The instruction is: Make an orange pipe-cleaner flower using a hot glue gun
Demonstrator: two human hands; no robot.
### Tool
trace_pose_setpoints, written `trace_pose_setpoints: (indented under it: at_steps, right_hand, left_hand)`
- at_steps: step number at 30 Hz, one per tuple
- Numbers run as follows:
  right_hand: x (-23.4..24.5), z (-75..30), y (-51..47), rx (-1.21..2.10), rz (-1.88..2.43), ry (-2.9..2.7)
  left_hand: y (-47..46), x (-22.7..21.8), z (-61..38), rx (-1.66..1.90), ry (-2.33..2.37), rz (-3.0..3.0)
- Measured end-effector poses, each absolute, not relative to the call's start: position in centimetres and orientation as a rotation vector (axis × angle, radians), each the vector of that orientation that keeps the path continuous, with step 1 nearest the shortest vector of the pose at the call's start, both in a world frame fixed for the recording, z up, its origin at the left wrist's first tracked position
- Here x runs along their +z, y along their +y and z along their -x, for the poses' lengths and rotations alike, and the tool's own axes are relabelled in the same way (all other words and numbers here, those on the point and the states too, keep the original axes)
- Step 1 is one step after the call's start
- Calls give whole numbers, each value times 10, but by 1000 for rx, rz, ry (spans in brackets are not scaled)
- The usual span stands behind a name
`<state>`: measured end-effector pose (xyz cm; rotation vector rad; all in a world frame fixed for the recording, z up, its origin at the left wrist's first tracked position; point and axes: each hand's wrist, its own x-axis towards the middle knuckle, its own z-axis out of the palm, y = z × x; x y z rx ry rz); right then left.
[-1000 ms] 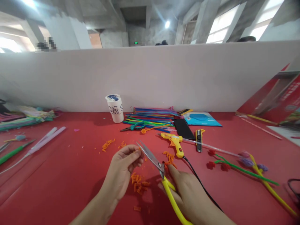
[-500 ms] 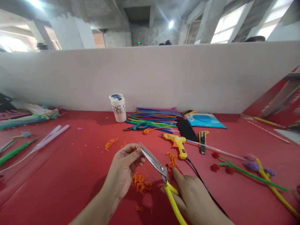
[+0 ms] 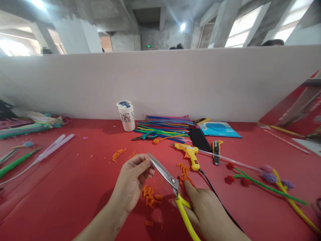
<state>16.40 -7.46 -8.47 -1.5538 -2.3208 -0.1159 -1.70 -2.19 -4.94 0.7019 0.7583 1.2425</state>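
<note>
My right hand (image 3: 204, 204) is closed around the yellow handles of a pair of scissors (image 3: 164, 172), whose blades point up and left and look nearly together. At the blade tips, my left hand (image 3: 136, 175) pinches thumb against forefinger on a tiny piece of orange pipe cleaner, almost wholly covered by the fingertips. Below and between the hands lies a small heap of cut orange pipe cleaner pieces (image 3: 150, 197). More orange pieces (image 3: 184, 169) lie just beyond my right hand, and finer orange clippings (image 3: 118, 154) are scattered past my left hand.
A yellow glue gun (image 3: 189, 154) trails its black cord behind my right hand. Farther back are a white cup (image 3: 126, 115), a bundle of coloured pipe cleaners (image 3: 163, 125), pliers (image 3: 145, 136), a black phone (image 3: 200, 139) and a utility knife (image 3: 216, 153). Pipe-cleaner flowers (image 3: 265, 189) lie right.
The orange bit at my left fingertips shows less than before. The scissor tips have shifted very slightly left; both hands stay nearly in place.
</note>
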Motion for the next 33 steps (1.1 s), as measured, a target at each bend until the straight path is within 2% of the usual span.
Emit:
trace_pose_setpoints:
  at_steps: [14, 18, 22, 26, 29, 33]
  right_hand:
    - [-92, -168, -72, -11, 1626, -2254]
    - [-91, -167, -70, 341, 1680, -2103]
    - [-87, -159, -71, 865, 1553, -1678]
    - [-89, -156, -73, 1232, 1394, -1408]
    - [-91, -158, -73, 1311, 1381, -1416]
    - [-87, -157, -72, 1222, 1408, -1409]
  left_hand:
    - [-20, -49, 18, 1248, 793, -731]
    - [-20, -54, 16, 1181, 799, -748]
    - [-27, -62, 7, 834, 862, -794]
    - [-36, -67, -1, 597, 904, -865]
    - [-38, -69, -3, 538, 870, -912]
    - [-38, -70, -5, 580, 897, -962]
